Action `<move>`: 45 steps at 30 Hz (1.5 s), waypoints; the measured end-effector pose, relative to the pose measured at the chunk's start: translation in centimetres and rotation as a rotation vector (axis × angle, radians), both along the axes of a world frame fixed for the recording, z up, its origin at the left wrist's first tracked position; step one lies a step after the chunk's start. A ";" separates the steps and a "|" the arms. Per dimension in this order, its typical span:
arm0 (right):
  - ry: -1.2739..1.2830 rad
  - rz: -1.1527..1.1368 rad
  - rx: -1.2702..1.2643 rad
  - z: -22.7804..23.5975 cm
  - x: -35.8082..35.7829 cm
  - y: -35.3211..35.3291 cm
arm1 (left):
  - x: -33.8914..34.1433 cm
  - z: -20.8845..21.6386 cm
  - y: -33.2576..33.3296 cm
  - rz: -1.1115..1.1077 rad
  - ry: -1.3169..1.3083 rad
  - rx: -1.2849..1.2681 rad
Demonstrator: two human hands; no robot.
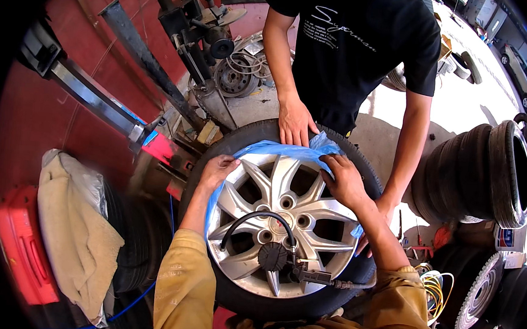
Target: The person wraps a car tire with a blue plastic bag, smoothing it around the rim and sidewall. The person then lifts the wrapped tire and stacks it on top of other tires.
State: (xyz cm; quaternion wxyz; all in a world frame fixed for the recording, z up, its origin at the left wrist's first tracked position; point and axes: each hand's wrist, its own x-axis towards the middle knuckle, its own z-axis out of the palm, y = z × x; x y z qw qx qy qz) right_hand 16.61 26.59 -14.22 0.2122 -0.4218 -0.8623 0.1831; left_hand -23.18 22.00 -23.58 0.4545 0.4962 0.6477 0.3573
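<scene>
A wheel with a silver alloy rim (282, 181) and black tire (241, 306) lies flat before me. Blue plastic film (283, 149) is tucked along the rim's far edge, with more showing at both sides. At the far left edge, the bent fingers of my left hand (215, 172) grip the film. My right hand (346, 181) pinches a bunched part at the far right. A tire inflator (314, 274) with a round gauge and black hose (244, 219) rests on the near spokes. The hose arches over the hub, and its far end dips between spokes.
Opposite, a person in a black T-shirt (356, 55) presses a hand (296, 123) on the film; the other hand (382, 212) is at the tire's right side. Tire-machine arms (91, 94) stand left. Stacked tires (474, 173) stand right; a red case (26, 242) is at left.
</scene>
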 end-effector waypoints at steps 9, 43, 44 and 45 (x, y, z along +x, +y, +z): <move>0.060 0.177 -0.080 -6.6 -4.5 7.1 | 3.3 3.8 3.0 0.133 0.581 -0.156; 0.931 -0.170 -1.084 -6.6 -24.7 -36.1 | -1.1 2.6 -27.9 0.147 -0.147 -0.286; 1.035 -0.335 -1.012 -8.3 -24.7 -36.1 | 1.0 8.6 -26.0 -0.254 0.525 -0.286; 1.101 -0.400 -0.997 -7.2 -25.5 -36.9 | 1.2 10.2 -26.0 -0.244 0.602 -0.165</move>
